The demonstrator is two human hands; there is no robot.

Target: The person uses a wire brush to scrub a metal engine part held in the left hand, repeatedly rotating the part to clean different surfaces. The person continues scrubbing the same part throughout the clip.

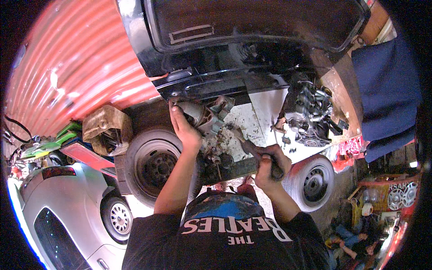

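Note:
My left hand [185,130] is against the near left side of a grey, cylindrical metal housing [192,112], gripping it with the fingers stretched along it. The far side of that grip is hidden. A bracket-like metal end [220,110] juts from the housing to the right. My right hand [271,168] is closed round the thick dark handle of a brush-like tool [248,146]. Its narrower end points up and left, toward the housing; the tip is too blurred to make out. Below the housing, small greasy metal parts [218,157] lie on the stained light work surface [252,118].
Two wheels [159,164] [313,182] stand at the bench's near side. An engine assembly [308,112] sits at the right, a dirty boxy part [108,128] at the left. Beyond is a black car panel [216,63]. A silver car [67,202] stands left; another person [355,243] is lower right.

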